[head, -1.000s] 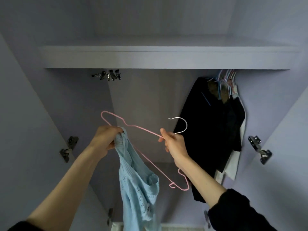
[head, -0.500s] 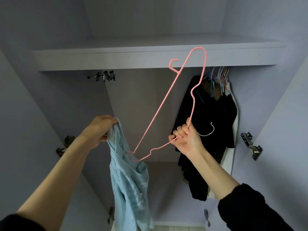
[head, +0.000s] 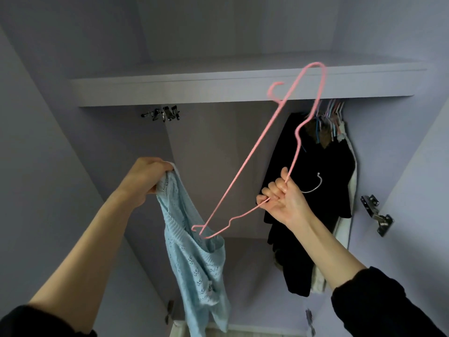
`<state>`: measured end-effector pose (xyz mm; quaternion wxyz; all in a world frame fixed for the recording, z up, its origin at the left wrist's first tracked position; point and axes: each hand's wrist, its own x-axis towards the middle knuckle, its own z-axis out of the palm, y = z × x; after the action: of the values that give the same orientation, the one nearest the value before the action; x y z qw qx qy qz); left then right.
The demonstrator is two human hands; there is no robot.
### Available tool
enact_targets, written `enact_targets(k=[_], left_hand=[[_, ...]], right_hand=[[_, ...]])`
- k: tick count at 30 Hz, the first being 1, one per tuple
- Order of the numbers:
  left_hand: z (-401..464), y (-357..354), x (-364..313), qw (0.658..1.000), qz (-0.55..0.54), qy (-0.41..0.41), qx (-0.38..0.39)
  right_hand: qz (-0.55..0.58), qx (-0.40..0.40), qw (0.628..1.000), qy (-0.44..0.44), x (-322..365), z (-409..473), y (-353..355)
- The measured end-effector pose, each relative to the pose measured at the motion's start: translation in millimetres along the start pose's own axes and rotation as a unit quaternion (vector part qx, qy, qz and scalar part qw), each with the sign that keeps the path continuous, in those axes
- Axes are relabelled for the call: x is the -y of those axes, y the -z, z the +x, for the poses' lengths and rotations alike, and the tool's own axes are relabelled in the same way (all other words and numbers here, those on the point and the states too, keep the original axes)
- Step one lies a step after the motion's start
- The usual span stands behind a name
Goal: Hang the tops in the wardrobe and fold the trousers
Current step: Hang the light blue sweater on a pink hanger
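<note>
Pink hanger (head: 250,156) ×1, right hand (head: 283,199) fingers clamped | blue top (head: 194,251) ×1, left hand (head: 143,177) fingers clamped

We lose the light blue top (head: 194,259) at the bottom edge, its hem cut off. The shelf (head: 194,91) hides the rail holding the dark clothes (head: 313,190). The pink hanger (head: 245,166) blurs near its upper end.

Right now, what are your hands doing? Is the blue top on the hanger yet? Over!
Left hand grips blue top. Right hand grips pink hanger, one end poking into top. Not hung yet. Dark clothes already on the right.
</note>
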<state>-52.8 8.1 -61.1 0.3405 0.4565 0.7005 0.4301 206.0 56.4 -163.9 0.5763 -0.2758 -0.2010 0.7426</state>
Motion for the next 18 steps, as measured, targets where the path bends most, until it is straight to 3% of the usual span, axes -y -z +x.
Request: enact_targets(k=[3, 8, 12, 18], left_hand=[[-6.5, -7.5, -5.9, 0.999, -0.046, -0.006, 0.026], [-16.4, -8.2, -21.9, 0.993, -0.092, -0.040, 0.066], [-16.4, 5.0, -23.0, 0.993, -0.099, -0.050, 0.050], [-5.3, 23.1, 2.3, 0.997, 0.029, -0.052, -0.049]], right_hand=[[-0.054, -0.042, 0.998, -0.005, -22.7, -3.8, -3.5], [-0.046, -0.075, 0.996, -0.029, -44.6, -5.6, -1.6], [-0.163, -0.105, 0.980, -0.040, -55.8, -6.0, 6.0], [-0.365, -0.116, 0.922, 0.060, -38.1, -2.3, 24.8]])
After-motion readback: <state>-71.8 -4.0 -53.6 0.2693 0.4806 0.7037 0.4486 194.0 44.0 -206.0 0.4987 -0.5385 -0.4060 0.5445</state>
